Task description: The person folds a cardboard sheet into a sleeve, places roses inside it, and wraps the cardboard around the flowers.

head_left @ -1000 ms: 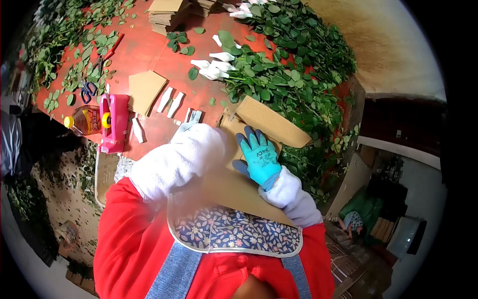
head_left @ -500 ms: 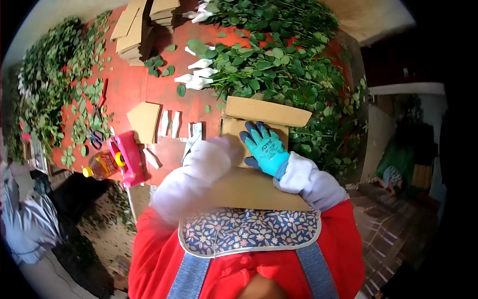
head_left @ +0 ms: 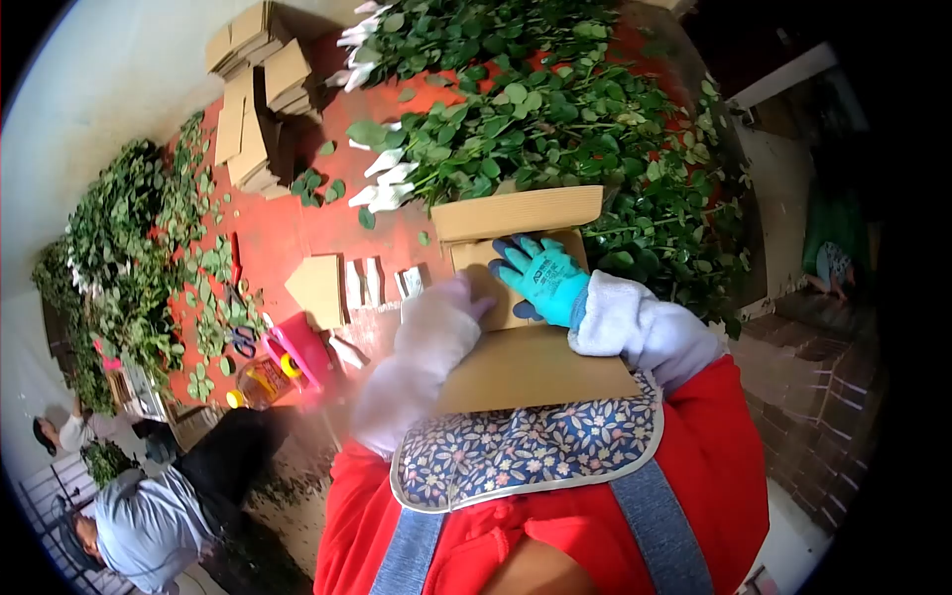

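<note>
My right hand (head_left: 548, 280), in a turquoise glove with dark fingertips, lies spread on a brown cardboard piece (head_left: 540, 369) in front of my body. The cardboard's ribbed flap (head_left: 518, 213) stands beyond the fingers. My left hand (head_left: 464, 300), in a pale covering and blurred, is at the cardboard's left edge; its thumb and fingers look apart, and nothing shows between them. White bottle-shaped pieces (head_left: 373, 282) and a pale blue-grey item (head_left: 410, 281) lie just left of it.
Leafy stems with white-wrapped heads (head_left: 395, 173) lie on the red table (head_left: 288, 226). Cardboard stacks (head_left: 248, 134), a pink tape dispenser (head_left: 302, 349), a bottle (head_left: 262, 383) and scissors (head_left: 243, 340) are left. A person (head_left: 149, 521) is at lower left; another is behind.
The view has turned, so the table items appear shifted and more of the left side shows. My left hand has come into clearer view beside the cardboard. My right hand stays spread on it.
</note>
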Demonstrator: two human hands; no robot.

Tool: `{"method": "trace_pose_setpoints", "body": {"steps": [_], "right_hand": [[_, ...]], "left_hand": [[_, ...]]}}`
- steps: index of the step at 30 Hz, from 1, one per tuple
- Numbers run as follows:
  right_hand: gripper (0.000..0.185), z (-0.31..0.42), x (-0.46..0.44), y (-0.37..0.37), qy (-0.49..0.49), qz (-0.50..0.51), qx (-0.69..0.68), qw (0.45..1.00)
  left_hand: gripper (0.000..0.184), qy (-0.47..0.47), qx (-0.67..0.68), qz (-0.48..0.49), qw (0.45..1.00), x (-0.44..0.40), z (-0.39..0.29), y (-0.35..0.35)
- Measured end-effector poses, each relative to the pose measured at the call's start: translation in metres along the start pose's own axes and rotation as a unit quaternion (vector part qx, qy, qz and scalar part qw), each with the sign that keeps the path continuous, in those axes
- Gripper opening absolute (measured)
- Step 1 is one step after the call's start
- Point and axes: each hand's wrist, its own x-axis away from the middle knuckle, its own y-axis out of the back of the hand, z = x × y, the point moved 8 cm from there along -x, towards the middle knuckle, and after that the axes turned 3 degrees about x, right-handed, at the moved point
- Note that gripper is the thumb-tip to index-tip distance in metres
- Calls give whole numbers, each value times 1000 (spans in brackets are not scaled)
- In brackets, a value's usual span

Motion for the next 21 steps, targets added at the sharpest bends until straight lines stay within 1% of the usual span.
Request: {"method": "trace_pose_setpoints", "body": {"steps": [1, 3, 5, 8, 9, 10, 12, 15, 16, 17, 18, 20, 21], "right_hand": [[71, -1, -2, -3, -5, 17, 4, 1000], [71, -1, -3, -7, -9, 34, 15, 999], [61, 1, -4, -2, -2, 47, 28, 998], [51, -3, 6, 14, 17, -10, -8, 1000], [48, -3, 13, 33, 15, -22, -99, 995], [50, 2, 32, 55, 52, -32, -300, 952], [52, 12, 58, 69, 90, -29, -486, 869], [54, 30, 72, 34, 184, -35, -318, 929], [58, 28, 71, 13, 123, 9, -273, 954], [60, 30, 74, 5, 90, 32, -246, 965], [63, 31, 77, -2, 59, 56, -217, 973], [66, 43, 80, 6, 33, 75, -163, 983], [67, 47, 80, 12, 25, 87, -132, 987]], "left_hand": [[70, 17, -4, 4, 1000, -9, 9, -6], [79, -55, 41, -27, 997, -12, -7, 2], [84, -35, -67, -11, 997, -24, -20, -6], [87, -118, -2, 45, 992, -14, -63, 23], [87, -137, 20, 47, 989, -13, -68, 23], [87, -156, 43, 50, 986, -11, -73, 22], [87, -125, -20, 79, 989, -9, -75, 24], [88, -67, -112, 127, 983, -1, -63, 29], [46, -120, -136, 70, 981, 5, -71, 35], [28, -148, -144, 39, 978, 6, -79, 42], [18, -174, -153, 6, 973, 8, -88, 49], [19, -201, -153, -28, 967, 9, -96, 54], [19, -197, -139, -24, 970, 8, -94, 53]]}}
